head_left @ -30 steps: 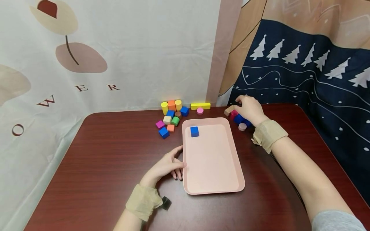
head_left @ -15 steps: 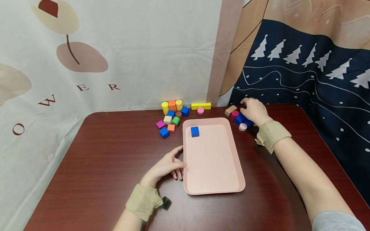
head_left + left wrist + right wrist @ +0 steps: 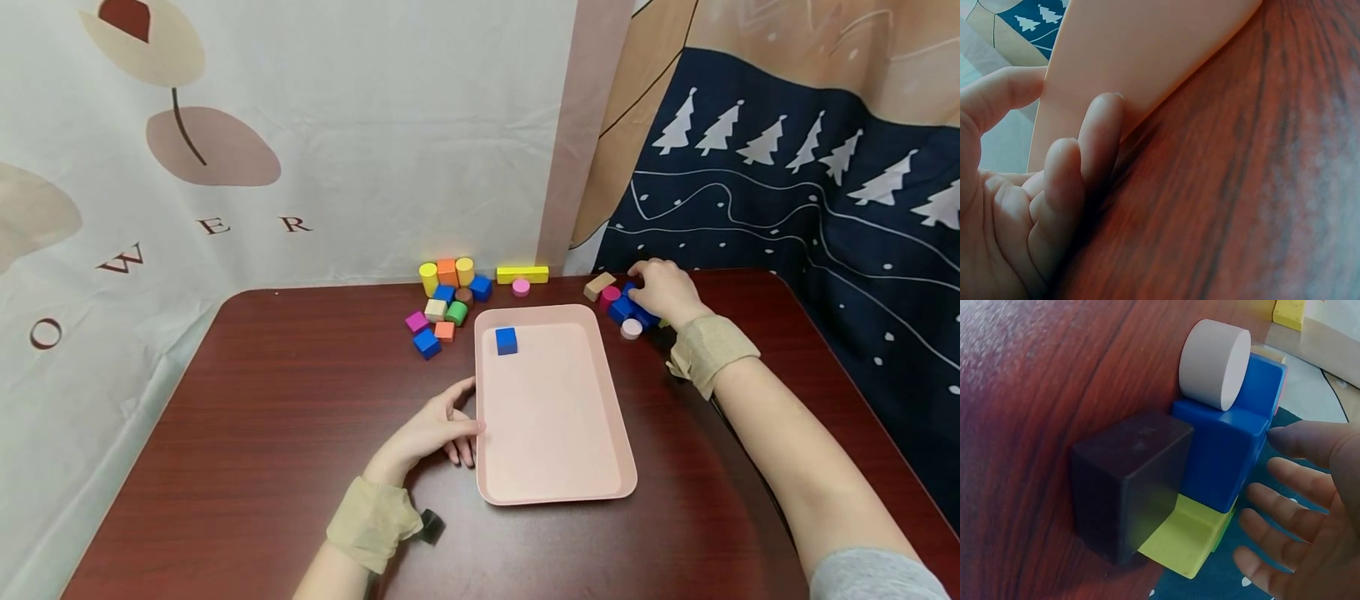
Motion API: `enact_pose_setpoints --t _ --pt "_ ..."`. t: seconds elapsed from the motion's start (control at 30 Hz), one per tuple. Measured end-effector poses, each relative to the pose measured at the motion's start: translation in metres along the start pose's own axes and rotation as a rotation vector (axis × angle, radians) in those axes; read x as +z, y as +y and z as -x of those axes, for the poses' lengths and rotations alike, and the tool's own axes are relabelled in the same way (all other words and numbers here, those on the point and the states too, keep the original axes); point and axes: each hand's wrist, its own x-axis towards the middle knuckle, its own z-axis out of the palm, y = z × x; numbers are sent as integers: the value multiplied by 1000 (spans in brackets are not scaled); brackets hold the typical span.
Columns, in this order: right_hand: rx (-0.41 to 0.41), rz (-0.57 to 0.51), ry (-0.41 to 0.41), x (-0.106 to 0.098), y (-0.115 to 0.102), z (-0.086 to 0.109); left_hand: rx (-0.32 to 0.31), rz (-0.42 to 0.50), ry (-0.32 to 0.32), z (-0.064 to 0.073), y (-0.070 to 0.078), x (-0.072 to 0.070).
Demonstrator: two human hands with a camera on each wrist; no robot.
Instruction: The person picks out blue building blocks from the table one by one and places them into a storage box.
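My left hand [image 3: 431, 429] holds the left side of a pink tray [image 3: 555, 492], thumb over the rim. In the left wrist view its fingertips rest against the outer wall of the tray [image 3: 1147, 50]. A blue cube [image 3: 506, 341] lies in the tray's far left corner. At the back right, my right hand [image 3: 663, 292] hovers over a cluster of blocks, fingers loosely spread. Its thumb tip is right at a blue block [image 3: 1222, 450] in the right wrist view. Around that block are a dark block [image 3: 1129, 487], a yellow-green block [image 3: 1188, 534] and a pale cylinder [image 3: 1213, 362].
Left of the tray's far end, several blocks are grouped, among them a green cylinder [image 3: 456, 313] and an orange cube [image 3: 445, 332]. A long yellow block [image 3: 522, 274] lies against the wall behind a pink disc [image 3: 521, 287]. A tan block [image 3: 599, 287] sits near the right cluster.
My right hand has drawn back a little to the right, away from the tan block, uncovering more of the blue blocks. The left hand and tray stay in place.
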Motion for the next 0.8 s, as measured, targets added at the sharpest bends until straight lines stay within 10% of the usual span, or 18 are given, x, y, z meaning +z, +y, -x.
enact_pose_setpoints --t 0.8 --pt "13 43 -51 4 3 1 3 -13 4 0 1 0"
